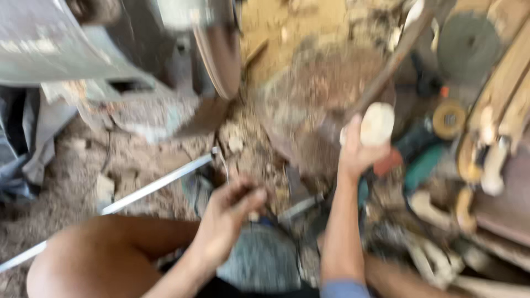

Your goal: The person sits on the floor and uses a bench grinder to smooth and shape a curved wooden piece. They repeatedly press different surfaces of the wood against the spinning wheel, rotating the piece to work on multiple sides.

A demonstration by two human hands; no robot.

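The picture is blurred by motion. My right hand (358, 150) is raised at the centre right and grips a pale, rounded piece of wood (377, 124). My left hand (227, 216) hovers lower in the middle, fingers curled together above my knee; whether it pinches something small I cannot tell. A grey round stone-like block (264, 261) lies on the ground between my legs, just below the left hand.
A machine with a large brown disc (220, 51) stands at the upper left. A thin metal rod (138, 193) runs diagonally across the sawdust floor. Pale carved wooden pieces (486, 160), a green power tool (422, 165) and a grey grinding disc (468, 41) crowd the right side.
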